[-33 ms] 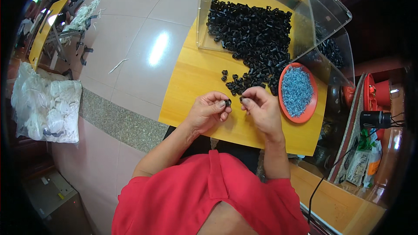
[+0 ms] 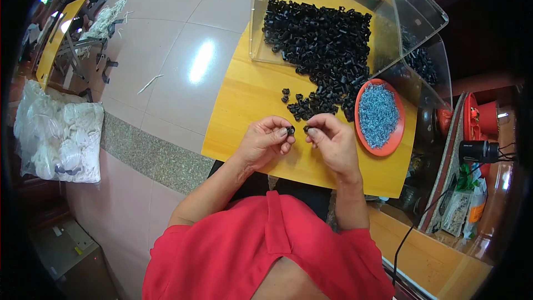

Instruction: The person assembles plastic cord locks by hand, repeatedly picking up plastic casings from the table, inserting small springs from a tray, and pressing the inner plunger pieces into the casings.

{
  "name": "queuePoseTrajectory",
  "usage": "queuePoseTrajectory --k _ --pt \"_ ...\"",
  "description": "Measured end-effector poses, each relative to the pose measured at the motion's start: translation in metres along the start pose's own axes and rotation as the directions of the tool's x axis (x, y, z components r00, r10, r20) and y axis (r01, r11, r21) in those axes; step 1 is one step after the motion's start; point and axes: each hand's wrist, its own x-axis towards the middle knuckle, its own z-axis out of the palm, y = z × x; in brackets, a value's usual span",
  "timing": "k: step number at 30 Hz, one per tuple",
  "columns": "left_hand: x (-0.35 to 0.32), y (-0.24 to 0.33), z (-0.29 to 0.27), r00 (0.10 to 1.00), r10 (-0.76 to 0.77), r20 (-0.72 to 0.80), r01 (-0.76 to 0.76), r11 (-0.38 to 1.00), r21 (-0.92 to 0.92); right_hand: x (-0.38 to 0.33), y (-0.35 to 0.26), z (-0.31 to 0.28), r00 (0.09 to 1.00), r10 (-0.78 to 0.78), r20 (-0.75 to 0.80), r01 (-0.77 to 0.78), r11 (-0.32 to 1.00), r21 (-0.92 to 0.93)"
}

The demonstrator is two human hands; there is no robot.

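Over the near part of the yellow table, my left hand point(image 2: 266, 143) pinches a small black plastic part point(image 2: 290, 130) between thumb and finger. My right hand point(image 2: 337, 147) faces it, a small gap away. Its thumb and forefinger are closed on a small dark piece point(image 2: 307, 129), mostly covered by the fingertips. Just beyond both hands lies a heap of black plastic parts point(image 2: 319, 39), spilling out of a clear plastic box point(image 2: 397, 33) tipped toward me. Right of my right hand, an oval red plate point(image 2: 393, 145) holds a mound of tiny shiny bluish-silver pieces point(image 2: 379, 115).
The yellow table point(image 2: 233, 116) ends close to my body. A second clear box point(image 2: 438, 72) with black parts is at its far right. A shelf with a black cylindrical device point(image 2: 478, 152) and cable lies right. A plastic bag of white material point(image 2: 61, 133) sits left.
My right hand has shifted very slightly toward my left hand. Nothing else visibly differs.
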Motion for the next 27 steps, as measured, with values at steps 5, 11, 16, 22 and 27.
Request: queuePoseTrajectory --k 5,11,16,22,27 --pt "0.002 -0.003 0.002 1.0 0.01 0.003 -0.01 0.996 0.094 -0.009 0.007 0.006 1.0 -0.005 0.021 0.002 0.993 0.12" --pt "0.0 -0.006 0.003 1.0 0.024 -0.003 -0.023 0.994 0.111 -0.008 0.013 0.005 0.998 -0.007 0.069 0.002 0.997 0.078" --pt "0.001 -0.01 0.002 0.997 0.079 -0.002 -0.076 0.964 0.253 -0.007 0.013 0.003 0.999 0.008 0.036 -0.007 0.999 -0.046" --pt "-0.002 -0.013 0.006 0.987 0.158 -0.004 -0.14 0.89 0.434 -0.005 0.016 -0.002 0.998 0.017 0.063 -0.004 0.981 -0.194" --pt "-0.004 -0.015 0.007 0.977 0.211 0.027 -0.184 0.772 0.609 -0.001 0.023 -0.006 0.992 0.028 0.123 -0.007 0.985 -0.175"
